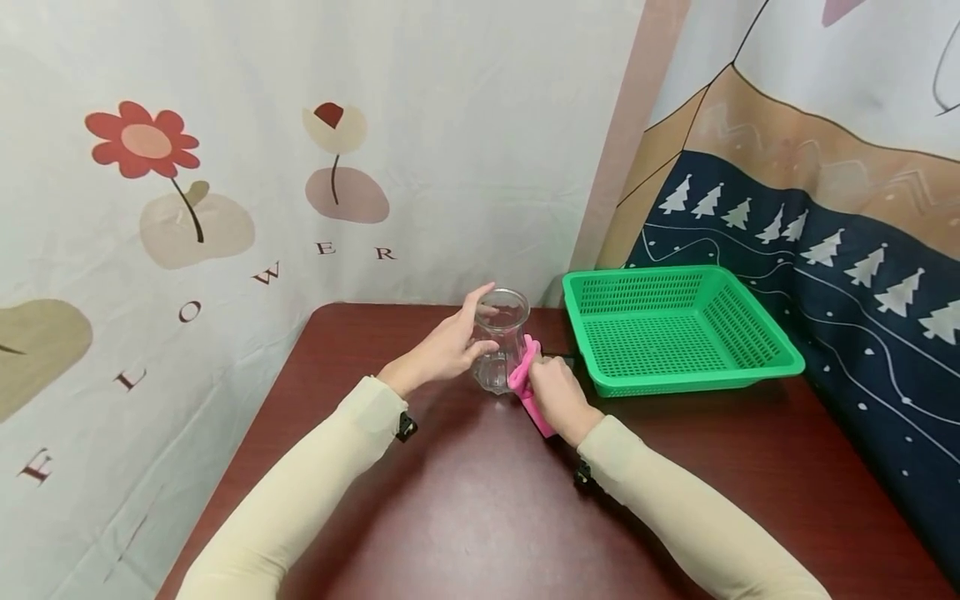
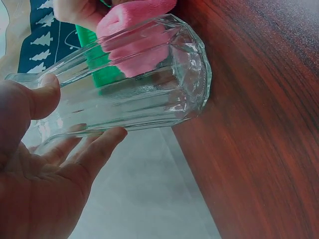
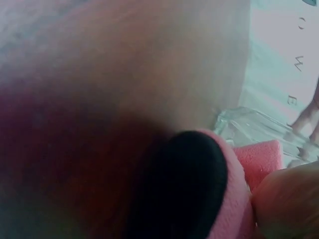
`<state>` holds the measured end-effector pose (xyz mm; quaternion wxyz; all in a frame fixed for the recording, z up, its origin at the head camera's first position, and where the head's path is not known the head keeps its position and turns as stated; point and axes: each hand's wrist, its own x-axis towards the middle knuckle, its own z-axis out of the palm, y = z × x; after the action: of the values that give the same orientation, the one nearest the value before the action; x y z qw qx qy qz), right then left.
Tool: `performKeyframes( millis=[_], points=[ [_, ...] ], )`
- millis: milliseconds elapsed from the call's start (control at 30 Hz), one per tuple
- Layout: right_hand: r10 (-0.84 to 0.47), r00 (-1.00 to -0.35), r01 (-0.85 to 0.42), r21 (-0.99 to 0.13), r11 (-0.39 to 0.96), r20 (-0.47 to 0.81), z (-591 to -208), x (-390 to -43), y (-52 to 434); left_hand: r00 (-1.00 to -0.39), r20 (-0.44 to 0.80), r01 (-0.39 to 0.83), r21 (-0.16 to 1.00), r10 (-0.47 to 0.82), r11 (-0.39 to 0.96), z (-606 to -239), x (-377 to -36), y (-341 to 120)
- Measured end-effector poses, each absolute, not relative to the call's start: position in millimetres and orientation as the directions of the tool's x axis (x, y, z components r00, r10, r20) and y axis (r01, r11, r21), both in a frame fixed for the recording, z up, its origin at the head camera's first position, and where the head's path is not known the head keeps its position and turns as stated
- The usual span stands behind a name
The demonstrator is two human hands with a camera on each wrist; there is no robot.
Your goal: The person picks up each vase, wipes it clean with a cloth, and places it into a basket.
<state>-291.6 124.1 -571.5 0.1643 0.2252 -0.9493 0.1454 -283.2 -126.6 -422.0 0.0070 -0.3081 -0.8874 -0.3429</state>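
sleeves, hands, glass and cloth on a dark red table

cream sleeves (image 1: 300, 492): two, nearest the head camera, reaching forward across the table (image 1: 465, 517), a dark red-brown wood-grain top.

left hand (image 1: 444, 348): on the left side of the glass vase (image 1: 501, 340). thumb lies near the rim, fingers wrap loosely round the ribbed wall; left wrist view shows the thumb on one side and fingertips (image 2: 107, 139) on the other, so the hand has hold of the vase with a light, partly spread grasp.

glass vase: clear, ribbed, wide mouth, narrower waist. stands upright with its base on the table, toward the far middle of the top, just left of the green basket (image 1: 678, 329). whether it holds anything cannot be told.

right hand (image 1: 557, 398): on the right side of the vase, low down, fingers curled round a pink cloth (image 1: 528, 385). cloth is folded or bunched and pressed against the lower right wall of the vase; seen through the glass in the left wrist view. right wrist view is mostly blurred, showing only pink cloth, a dark patch and part of the glass.

green basket: plastic, perforated, rectangular, on the far right of the table, near the right hand but apart from it.

backdrop: cloth with flowers and letters (image 1: 150, 192) at left; cloth with white trees on dark blue (image 1: 825, 250) at right.
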Motion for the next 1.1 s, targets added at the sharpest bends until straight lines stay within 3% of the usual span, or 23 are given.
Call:
performKeyframes(
  millis=[100, 333, 633, 767, 1100],
  points=[
    [-0.338, -0.878, -0.414, -0.182, 0.892, 0.338, -577.0, -289.2, 118.4, -0.812, 0.216, 0.547, 0.604, 0.542, 0.58, -422.3, -281.6, -127.3],
    [-0.283, -0.912, -0.35, -0.202, 0.915, 0.298, -544.2, -264.2, 106.5, -0.816, 0.206, 0.538, 0.614, 0.54, 0.578, -424.8, -280.3, -129.9],
    [-0.291, -0.896, -0.393, -0.292, 0.872, 0.335, -576.7, -291.0, 116.5, -0.816, 0.215, 0.541, 0.608, 0.536, 0.581, -426.1, -280.6, -129.3],
    [-0.27, -0.906, -0.388, -0.384, 0.838, 0.326, -577.7, -293.4, 120.6, -0.823, 0.203, 0.53, 0.611, 0.53, 0.588, -426.2, -279.1, -127.4],
    [-0.177, -0.966, -0.254, -0.594, 0.763, 0.186, -501.0, -254.9, 111.4, -0.826, 0.204, 0.524, 0.623, 0.526, 0.581, -423.6, -281.1, -128.3]
  ],
)
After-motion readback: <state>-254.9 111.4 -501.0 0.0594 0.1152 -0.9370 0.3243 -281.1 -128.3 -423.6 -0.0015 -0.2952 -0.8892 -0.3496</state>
